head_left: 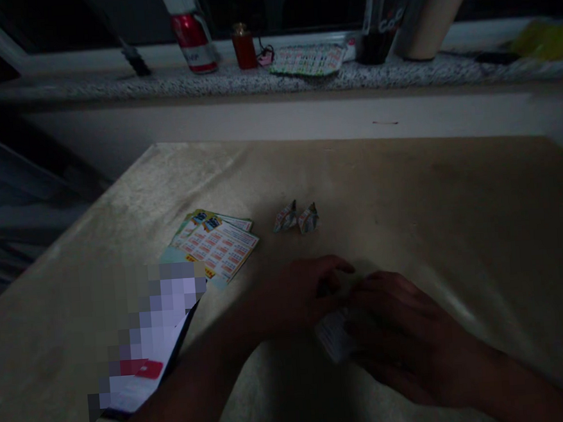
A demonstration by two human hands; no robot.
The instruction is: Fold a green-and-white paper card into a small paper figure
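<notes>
A small pale printed paper card (335, 337) lies between my two hands, low over the table. My left hand (300, 296) bends its fingers at the card's upper edge, the thumb pressing near it. Over the card's right side, my right hand (410, 337) has its fingers curled and covers much of the paper. Just beyond the hands, a folded paper piece (286, 218) stands beside a second folded paper piece (308, 219). A fanned stack of printed cards (221, 247) rests to the left. Dim light blurs the fingertips.
A lit phone (160, 348), its screen partly blurred, lies by my left forearm on the cloth-covered table (405, 183). Along the granite windowsill (109, 88) stand a red bottle (195, 43), a small red jar (244, 49), a printed sheet (307, 61) and a dark-filled cup (378, 27).
</notes>
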